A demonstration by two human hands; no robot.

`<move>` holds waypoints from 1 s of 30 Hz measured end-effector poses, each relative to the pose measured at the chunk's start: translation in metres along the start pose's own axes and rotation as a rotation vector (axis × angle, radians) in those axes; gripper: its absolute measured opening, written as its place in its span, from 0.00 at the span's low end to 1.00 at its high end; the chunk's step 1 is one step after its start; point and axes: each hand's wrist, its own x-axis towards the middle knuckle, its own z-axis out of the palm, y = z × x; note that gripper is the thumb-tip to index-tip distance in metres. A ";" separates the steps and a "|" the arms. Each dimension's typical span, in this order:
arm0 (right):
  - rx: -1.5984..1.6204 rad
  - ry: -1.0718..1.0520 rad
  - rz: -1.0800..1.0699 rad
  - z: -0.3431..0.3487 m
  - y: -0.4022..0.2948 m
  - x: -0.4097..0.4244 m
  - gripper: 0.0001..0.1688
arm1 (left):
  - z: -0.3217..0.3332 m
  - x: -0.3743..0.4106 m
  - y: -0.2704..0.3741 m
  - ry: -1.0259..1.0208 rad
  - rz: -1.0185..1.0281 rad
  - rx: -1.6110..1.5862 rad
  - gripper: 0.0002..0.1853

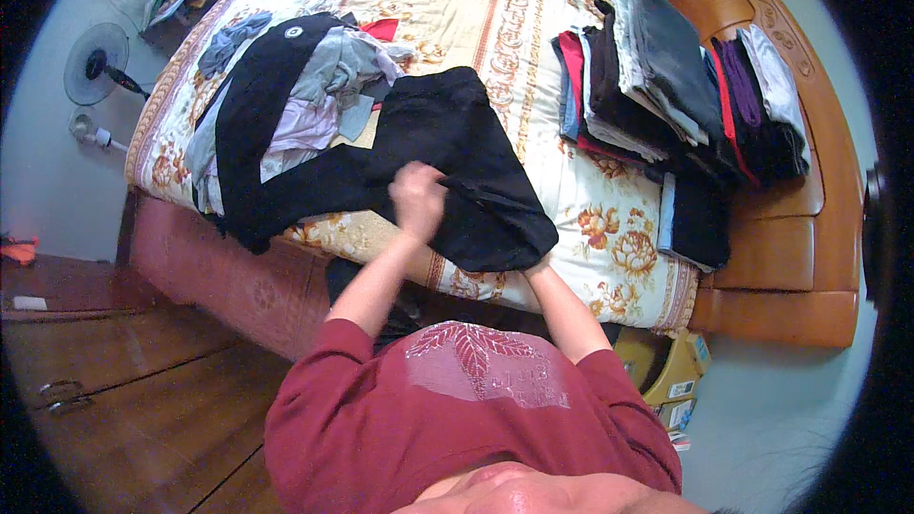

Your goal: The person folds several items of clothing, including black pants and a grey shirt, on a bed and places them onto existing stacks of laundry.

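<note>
A black garment, seemingly a pair of trousers (pixel 443 121), is spread on the bed's near side in front of me. My left hand (pixel 420 196) is curled on top of its middle, blurred; whether it pinches the cloth is unclear. My right hand (pixel 537 265) goes into or under the garment's near right end. Only the wrist side shows, and the fingers are hidden by the black cloth. A black strip of the cloth stretches left toward the bed's edge. It meets another black length of clothing (pixel 260 86) with a round white badge.
A loose heap of grey and pale clothes (pixel 335 68) lies on the left of the floral bedspread (pixel 457 7). Folded clothes (pixel 671 64) are stacked at right, by the wooden headboard (pixel 778 250). A fan (pixel 96 64) and cardboard boxes (pixel 664 378) stand beyond the bed.
</note>
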 end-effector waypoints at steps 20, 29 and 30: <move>1.117 -0.003 0.818 -0.063 -0.015 -0.003 0.26 | -0.014 0.090 -0.003 -0.190 -0.378 -0.550 0.19; 1.878 0.097 0.633 -0.131 -0.084 -0.030 0.54 | -0.058 0.134 0.275 -0.688 -0.021 -1.531 0.12; 1.222 0.304 0.422 -0.123 -0.061 -0.036 0.50 | -0.062 0.136 0.303 -0.778 0.027 -1.624 0.12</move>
